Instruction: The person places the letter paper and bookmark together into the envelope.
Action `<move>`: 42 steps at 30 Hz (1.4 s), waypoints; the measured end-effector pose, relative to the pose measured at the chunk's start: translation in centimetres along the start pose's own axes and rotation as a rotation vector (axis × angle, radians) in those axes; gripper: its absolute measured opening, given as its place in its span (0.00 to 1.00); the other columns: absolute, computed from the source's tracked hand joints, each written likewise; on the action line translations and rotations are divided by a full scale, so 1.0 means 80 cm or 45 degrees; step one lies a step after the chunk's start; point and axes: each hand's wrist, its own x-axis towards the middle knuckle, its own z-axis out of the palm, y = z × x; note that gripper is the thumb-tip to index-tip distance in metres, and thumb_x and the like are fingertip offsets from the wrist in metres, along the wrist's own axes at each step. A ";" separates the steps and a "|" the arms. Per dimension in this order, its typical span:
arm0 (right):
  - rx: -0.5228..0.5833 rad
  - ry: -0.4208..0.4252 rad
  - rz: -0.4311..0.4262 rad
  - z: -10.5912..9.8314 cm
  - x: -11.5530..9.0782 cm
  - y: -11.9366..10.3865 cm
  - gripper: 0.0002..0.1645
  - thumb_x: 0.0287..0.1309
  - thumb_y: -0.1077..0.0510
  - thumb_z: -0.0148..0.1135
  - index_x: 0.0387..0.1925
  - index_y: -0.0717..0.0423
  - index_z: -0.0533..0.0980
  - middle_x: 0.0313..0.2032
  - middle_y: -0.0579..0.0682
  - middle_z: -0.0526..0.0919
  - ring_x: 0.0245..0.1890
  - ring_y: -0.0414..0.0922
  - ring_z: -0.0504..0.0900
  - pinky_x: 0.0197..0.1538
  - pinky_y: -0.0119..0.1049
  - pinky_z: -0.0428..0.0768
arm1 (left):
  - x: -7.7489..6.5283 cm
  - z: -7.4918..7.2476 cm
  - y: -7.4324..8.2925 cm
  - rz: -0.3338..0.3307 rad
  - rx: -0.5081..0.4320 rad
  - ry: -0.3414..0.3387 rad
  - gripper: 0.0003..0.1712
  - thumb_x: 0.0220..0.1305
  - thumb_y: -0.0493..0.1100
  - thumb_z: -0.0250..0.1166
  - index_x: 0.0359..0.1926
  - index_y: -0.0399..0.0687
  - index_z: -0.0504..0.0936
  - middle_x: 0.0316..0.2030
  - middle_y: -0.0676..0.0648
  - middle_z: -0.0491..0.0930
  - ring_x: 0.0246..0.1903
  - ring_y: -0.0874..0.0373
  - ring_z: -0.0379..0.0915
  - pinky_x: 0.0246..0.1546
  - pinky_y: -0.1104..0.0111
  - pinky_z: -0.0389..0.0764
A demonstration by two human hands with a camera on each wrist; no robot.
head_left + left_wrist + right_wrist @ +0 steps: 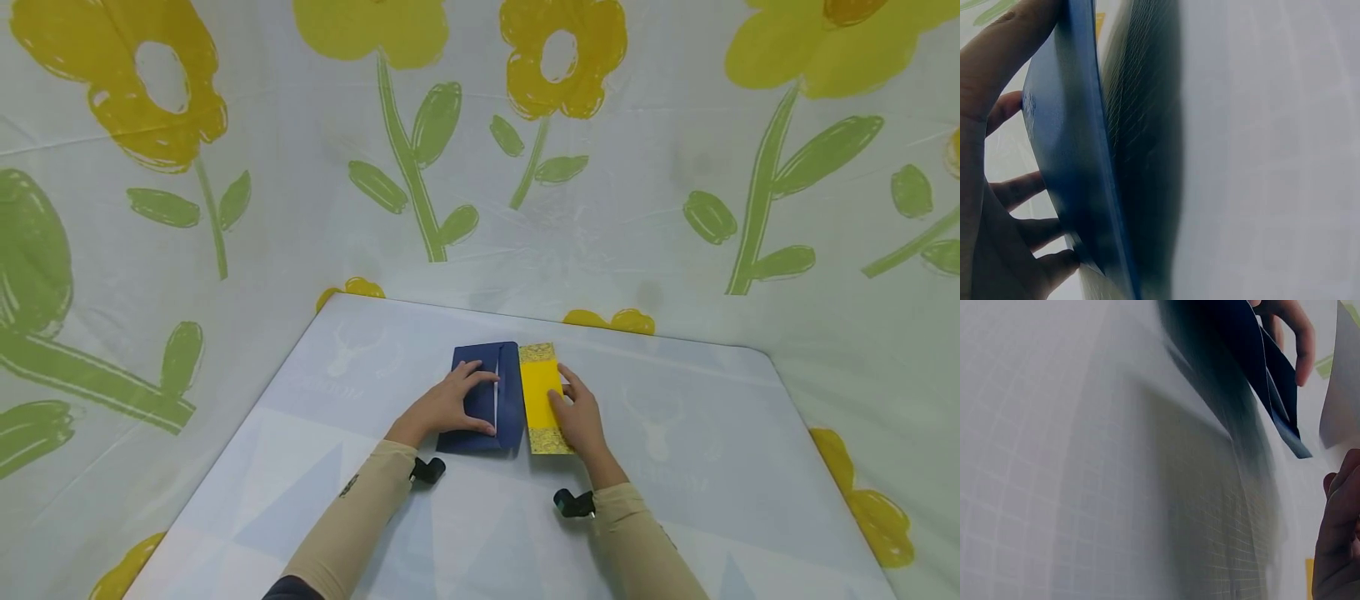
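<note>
A dark blue envelope lies near the table's middle, its flap folded out to the right and a pale slit showing along its mouth. My left hand holds it, thumb and fingertips spread along the slit. In the left wrist view the envelope stands out edge-on, fingertips at its border. Just right of the flap, my right hand pinches a yellow card with patterned bands at both ends. The right wrist view shows the envelope's mouth gaping slightly, the card's pale underside beside it.
Both things are over a pale table with faint blue triangles. A white curtain printed with yellow flowers rises behind it and along the sides. Small black cameras are strapped at both wrists, close above the tabletop.
</note>
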 end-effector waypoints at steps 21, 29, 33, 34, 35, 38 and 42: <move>0.009 -0.018 -0.027 0.025 0.003 -0.004 0.36 0.69 0.54 0.58 0.77 0.44 0.63 0.58 0.61 0.81 0.59 0.56 0.77 0.67 0.56 0.71 | 0.003 0.002 -0.001 -0.012 0.016 0.007 0.55 0.42 0.79 0.73 0.72 0.77 0.66 0.79 0.46 0.51 0.78 0.39 0.41 0.68 0.37 0.60; -0.007 -0.030 0.001 0.032 0.003 -0.008 0.37 0.69 0.53 0.58 0.77 0.44 0.63 0.60 0.62 0.79 0.54 0.55 0.78 0.62 0.51 0.78 | 0.002 0.002 0.000 -0.023 0.015 0.011 0.55 0.42 0.79 0.73 0.72 0.77 0.66 0.79 0.47 0.51 0.78 0.39 0.41 0.68 0.37 0.60; -0.012 -0.032 0.002 0.033 0.002 -0.011 0.37 0.69 0.54 0.58 0.77 0.46 0.63 0.62 0.63 0.77 0.56 0.56 0.78 0.62 0.52 0.77 | 0.001 0.001 0.001 -0.022 0.016 0.003 0.54 0.43 0.78 0.73 0.72 0.77 0.66 0.79 0.47 0.51 0.78 0.40 0.41 0.69 0.38 0.59; -0.011 -0.033 0.005 0.033 0.002 -0.012 0.37 0.69 0.54 0.59 0.77 0.46 0.63 0.63 0.64 0.77 0.58 0.57 0.77 0.63 0.53 0.76 | 0.001 0.001 0.002 -0.024 0.015 0.001 0.54 0.43 0.78 0.73 0.72 0.77 0.66 0.79 0.47 0.51 0.78 0.40 0.41 0.69 0.38 0.59; -0.013 -0.034 0.008 0.033 0.001 -0.013 0.37 0.69 0.54 0.59 0.77 0.46 0.63 0.64 0.64 0.76 0.59 0.57 0.77 0.64 0.53 0.76 | 0.001 0.001 0.002 -0.024 0.014 0.000 0.54 0.43 0.78 0.74 0.72 0.77 0.66 0.79 0.47 0.51 0.79 0.40 0.40 0.69 0.38 0.59; -0.021 -0.037 0.008 0.033 0.001 -0.015 0.37 0.69 0.54 0.58 0.77 0.47 0.62 0.63 0.64 0.77 0.58 0.57 0.77 0.64 0.54 0.75 | 0.000 0.000 0.001 -0.026 0.013 0.002 0.54 0.43 0.78 0.73 0.72 0.78 0.66 0.79 0.48 0.51 0.79 0.41 0.40 0.70 0.38 0.59; -0.037 -0.037 0.001 0.035 0.002 -0.017 0.37 0.70 0.54 0.58 0.77 0.47 0.62 0.62 0.63 0.78 0.57 0.56 0.77 0.64 0.54 0.75 | 0.000 0.000 0.001 -0.014 0.006 0.011 0.54 0.43 0.78 0.73 0.72 0.77 0.66 0.79 0.47 0.51 0.79 0.40 0.40 0.69 0.38 0.59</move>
